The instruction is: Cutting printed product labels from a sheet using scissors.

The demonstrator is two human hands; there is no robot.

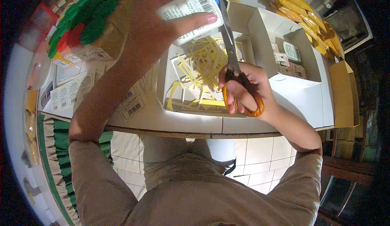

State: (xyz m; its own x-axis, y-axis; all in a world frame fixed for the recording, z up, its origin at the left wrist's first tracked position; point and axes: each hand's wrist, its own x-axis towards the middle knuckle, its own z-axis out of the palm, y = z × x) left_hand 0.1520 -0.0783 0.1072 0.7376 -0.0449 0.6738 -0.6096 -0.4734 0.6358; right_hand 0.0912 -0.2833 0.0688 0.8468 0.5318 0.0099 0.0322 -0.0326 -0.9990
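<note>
My left hand (152, 22) grips a white printed label (193, 11) with rounded corners and a barcode, thumb on its face. In my right hand (253, 82) is a pair of scissors (230, 47) with amber and dark handles, blades pointing up and away from me. The blades lie along the label's right edge; whether they touch it I cannot tell. Below both hands, a shallow white box (161, 86) holds a heap of thin yellow and white paper offcuts (204, 58).
At right stands a deeper white box (300, 95) with cut labels (291, 51) inside. Yellow packets (300, 12) lie behind it. Uncut label sheets (73, 87) spread at left, near green-capped containers (91, 15). A cardboard box (344, 95) borders the tabletop (192, 124) at right.
</note>
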